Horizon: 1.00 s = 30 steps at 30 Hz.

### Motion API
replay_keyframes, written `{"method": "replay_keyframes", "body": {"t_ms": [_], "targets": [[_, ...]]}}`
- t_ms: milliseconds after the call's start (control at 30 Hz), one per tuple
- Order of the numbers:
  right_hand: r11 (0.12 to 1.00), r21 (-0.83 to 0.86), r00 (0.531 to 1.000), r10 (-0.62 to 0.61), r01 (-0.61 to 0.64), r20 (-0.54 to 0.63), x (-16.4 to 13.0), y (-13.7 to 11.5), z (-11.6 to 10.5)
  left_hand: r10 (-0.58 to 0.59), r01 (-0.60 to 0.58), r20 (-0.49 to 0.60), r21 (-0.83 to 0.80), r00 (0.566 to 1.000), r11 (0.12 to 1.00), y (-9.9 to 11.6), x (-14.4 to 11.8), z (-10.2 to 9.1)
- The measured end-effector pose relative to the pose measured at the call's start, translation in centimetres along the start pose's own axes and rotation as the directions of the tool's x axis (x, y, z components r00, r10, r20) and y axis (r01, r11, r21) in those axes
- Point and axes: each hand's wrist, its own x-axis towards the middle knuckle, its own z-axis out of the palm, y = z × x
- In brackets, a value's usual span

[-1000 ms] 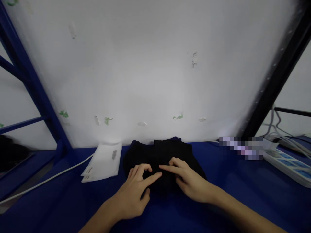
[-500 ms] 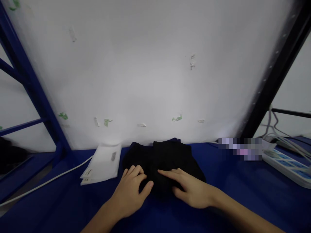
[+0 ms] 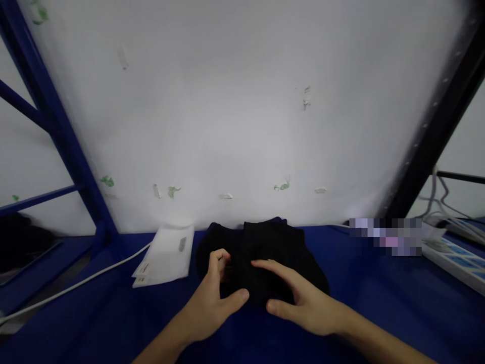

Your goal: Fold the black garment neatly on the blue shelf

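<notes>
A bunched piece of black cloth (image 3: 273,242), possibly a folded garment, lies in front of me on the blue tabletop (image 3: 121,323). My left hand (image 3: 212,298) is at its near left side, fingers bent and thumb stretched out apart from them. From the right, my right hand (image 3: 303,298) reaches over the cloth's near edge with the index finger extended and the thumb spread below. Both hands are open, with dark fabric showing between thumb and fingers. The other fingertips of the right hand are hidden.
White paper envelopes or sheets (image 3: 168,255) lie left of the cloth, with a white cable (image 3: 87,278) running beside them. A power strip (image 3: 454,258) and a blurred-out item (image 3: 390,237) sit at the right. A white wall (image 3: 227,126) closes off the back.
My left thumb and fingers have spread wider and the hand has turned more on its side. The right hand has opened a little, its thumb lower. The view has shifted slightly left.
</notes>
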Motion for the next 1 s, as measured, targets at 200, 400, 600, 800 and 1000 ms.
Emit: {"method": "replay_keyframes", "body": {"t_ms": [200, 400, 600, 800, 1000], "targets": [[0.997, 0.03, 0.997, 0.07, -0.071, 0.011, 0.1, -0.3, 0.9, -0.05, 0.055, 0.029, -0.242, 0.998, 0.969, -1.0, 0.2, 0.0], [0.916, 0.366, 0.985, 0.166, -0.168, 0.037, 0.6, 0.1, 1.6, -0.002, 0.01, 0.064, -0.125, 0.998, 0.992, 0.3, -0.1, 0.7], [0.876, 0.386, 0.944, 0.328, -0.29, -0.035, 0.6, 0.8, 1.3, 0.159, -0.051, -0.217, 0.433, 0.963, 0.9, -1.3, 0.8, -2.2], [0.981, 0.104, 0.949, 0.184, -0.162, -0.257, 0.8, 0.9, 0.4, 0.01, 0.493, -0.58, 0.702, 0.815, 0.514, -6.1, 1.7, -7.9], [0.996, -0.093, 0.939, -0.044, 0.013, -0.341, 1.1, 0.9, -0.2, -0.131, 0.624, -0.642, 0.644, 0.755, 0.442, -8.1, 1.5, -9.4]]}}
